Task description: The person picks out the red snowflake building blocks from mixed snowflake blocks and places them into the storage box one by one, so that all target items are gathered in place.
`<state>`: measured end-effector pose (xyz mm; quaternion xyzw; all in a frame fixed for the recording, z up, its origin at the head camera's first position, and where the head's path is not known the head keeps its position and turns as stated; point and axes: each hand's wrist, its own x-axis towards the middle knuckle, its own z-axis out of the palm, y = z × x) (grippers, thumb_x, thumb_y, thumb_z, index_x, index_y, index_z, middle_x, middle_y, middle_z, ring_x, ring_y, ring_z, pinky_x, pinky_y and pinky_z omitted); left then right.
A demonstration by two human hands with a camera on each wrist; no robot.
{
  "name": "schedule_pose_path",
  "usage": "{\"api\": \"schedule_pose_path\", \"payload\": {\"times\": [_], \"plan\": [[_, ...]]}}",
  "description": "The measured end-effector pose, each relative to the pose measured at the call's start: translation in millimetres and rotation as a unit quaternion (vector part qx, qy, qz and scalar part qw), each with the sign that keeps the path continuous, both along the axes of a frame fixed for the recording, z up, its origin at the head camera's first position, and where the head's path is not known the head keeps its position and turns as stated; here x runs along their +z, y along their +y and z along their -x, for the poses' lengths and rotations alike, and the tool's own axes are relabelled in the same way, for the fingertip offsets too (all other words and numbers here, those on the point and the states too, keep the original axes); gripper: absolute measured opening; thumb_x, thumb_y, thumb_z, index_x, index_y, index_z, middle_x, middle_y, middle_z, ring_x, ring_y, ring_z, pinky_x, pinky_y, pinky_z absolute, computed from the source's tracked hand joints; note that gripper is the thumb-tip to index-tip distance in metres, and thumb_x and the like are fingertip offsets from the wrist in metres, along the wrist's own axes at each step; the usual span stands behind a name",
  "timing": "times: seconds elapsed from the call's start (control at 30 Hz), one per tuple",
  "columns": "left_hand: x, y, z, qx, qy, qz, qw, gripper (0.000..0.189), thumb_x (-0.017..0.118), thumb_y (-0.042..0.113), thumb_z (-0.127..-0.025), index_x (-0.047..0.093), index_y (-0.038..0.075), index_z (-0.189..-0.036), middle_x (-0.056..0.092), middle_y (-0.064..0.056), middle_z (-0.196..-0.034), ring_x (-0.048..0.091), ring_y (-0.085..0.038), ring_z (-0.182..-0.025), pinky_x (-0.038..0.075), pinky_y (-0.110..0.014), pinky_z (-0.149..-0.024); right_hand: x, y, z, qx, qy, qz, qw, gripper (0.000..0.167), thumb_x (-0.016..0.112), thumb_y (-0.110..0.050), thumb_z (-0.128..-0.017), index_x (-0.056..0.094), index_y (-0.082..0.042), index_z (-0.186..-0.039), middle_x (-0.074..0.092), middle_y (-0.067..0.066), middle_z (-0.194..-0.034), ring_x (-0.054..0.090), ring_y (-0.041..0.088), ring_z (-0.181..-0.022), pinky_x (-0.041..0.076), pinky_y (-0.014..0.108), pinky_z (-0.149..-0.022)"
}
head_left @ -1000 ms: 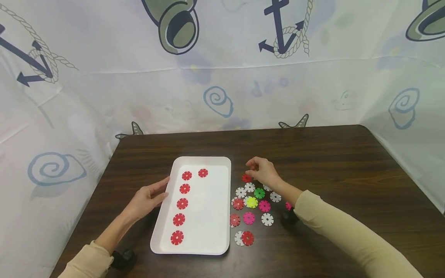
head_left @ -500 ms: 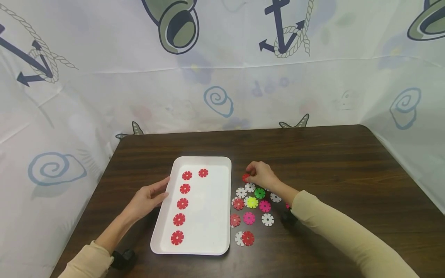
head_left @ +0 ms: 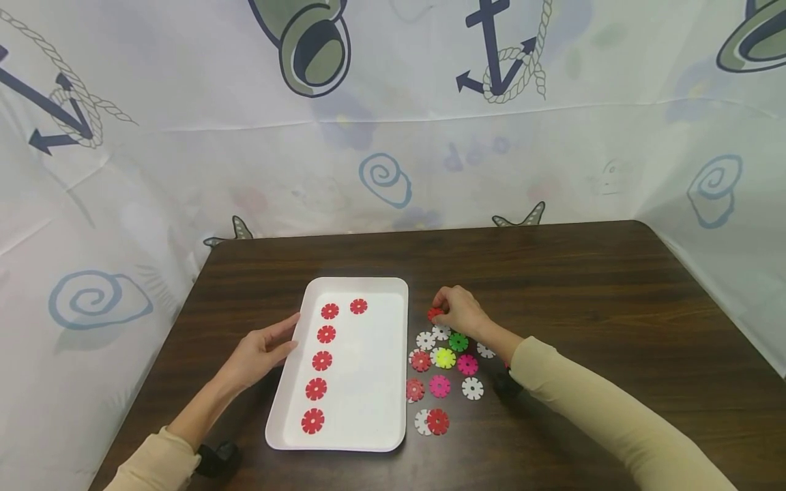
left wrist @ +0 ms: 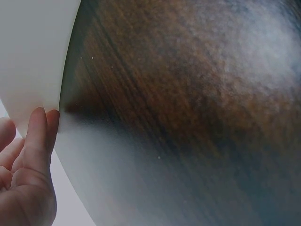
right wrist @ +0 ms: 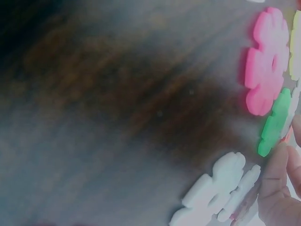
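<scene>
In the head view, my left hand (head_left: 254, 353) touches the left rim of a white tray (head_left: 374, 409). The left wrist view shows that hand's fingers (left wrist: 35, 136) fairly straight against the tray's side. Red notched plastic discs lie in the tray: a column down its left part, the lowest disc (head_left: 312, 421) nearest me, and one more disc (head_left: 359, 306) at the upper middle. Right of the tray, my right hand (head_left: 463, 314) pinches a red notched disc (head_left: 434, 313) at the top of a loose spread; thumb and fingers partly hide it.
The spread right of the tray includes a green disc (head_left: 458, 341), a yellow disc (head_left: 445, 358), a pink disc (head_left: 439, 387) and a white disc (head_left: 472, 388). Some overlap. The dark wooden table (head_left: 583, 273) meets a printed curtain (head_left: 430, 157) behind.
My right hand has come down slightly onto the red disc, its fingers closing on it. The left hand, tray and discs inside it stay where they were.
</scene>
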<state>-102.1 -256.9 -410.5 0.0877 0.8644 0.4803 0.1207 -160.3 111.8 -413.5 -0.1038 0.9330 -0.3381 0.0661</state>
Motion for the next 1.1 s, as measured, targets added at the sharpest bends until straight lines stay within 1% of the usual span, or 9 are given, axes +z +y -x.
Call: {"api": "schedule_pose_path", "payload": {"times": [0.07, 0.3, 0.53, 0.9, 1.1], "plan": [[0.6, 0.4, 0.0, 0.001, -0.001, 0.001, 1.0000, 0.063, 0.064, 0.015, -0.089, 0.035, 0.006, -0.145, 0.044, -0.024, -0.140, 0.061, -0.036, -0.110, 0.054, -0.037, -0.085, -0.3, 0.6, -0.1, 0.002, 0.001, -0.001, 1.0000, 0.022, 0.076, -0.005, -0.077, 0.064, 0.000, -0.094, 0.060, 0.013, -0.090, 0.053, 0.021, -0.082, 0.046, 0.031, -0.067], [1.3, 0.5, -0.8, 0.000, -0.002, 0.004, 1.0000, 0.064, 0.064, 0.016, -0.089, 0.035, 0.006, -0.145, 0.045, -0.025, -0.139, 0.062, -0.035, -0.108, 0.054, -0.037, -0.084, -0.2, -0.5, -1.6, -0.008, -0.016, 0.011, 0.9998, 0.023, 0.075, -0.005, -0.078, 0.060, -0.001, -0.095, 0.058, 0.013, -0.092, 0.053, 0.022, -0.082, 0.050, 0.032, -0.070], [1.5, 1.1, -1.0, -0.001, 0.004, 0.005, 1.0000, 0.063, 0.064, 0.015, -0.089, 0.035, 0.005, -0.145, 0.044, -0.025, -0.140, 0.061, -0.036, -0.109, 0.054, -0.037, -0.084, -0.3, -0.5, -2.4, -0.001, 0.004, 0.012, 0.9999, 0.022, 0.074, -0.003, -0.079, 0.059, -0.001, -0.094, 0.060, 0.012, -0.088, 0.056, 0.021, -0.081, 0.049, 0.031, -0.067], [1.6, 0.4, -0.6, -0.001, 0.000, 0.002, 1.0000, 0.063, 0.064, 0.015, -0.089, 0.035, 0.006, -0.145, 0.044, -0.025, -0.140, 0.062, -0.035, -0.109, 0.054, -0.037, -0.085, -3.1, -2.7, -3.4, -0.009, 0.014, 0.015, 0.9997, 0.026, 0.076, -0.003, -0.076, 0.059, -0.003, -0.095, 0.056, 0.011, -0.091, 0.053, 0.020, -0.081, 0.049, 0.030, -0.065], [1.8, 0.2, -0.4, 0.000, -0.002, 0.001, 1.0000, 0.063, 0.064, 0.015, -0.089, 0.035, 0.006, -0.145, 0.042, -0.024, -0.142, 0.060, -0.037, -0.112, 0.054, -0.037, -0.085, -3.8, -1.9, -2.9, -0.005, 0.013, 0.026, 0.9996, 0.026, 0.075, -0.002, -0.077, 0.058, -0.003, -0.096, 0.058, 0.011, -0.090, 0.053, 0.020, -0.079, 0.048, 0.028, -0.064]]}}
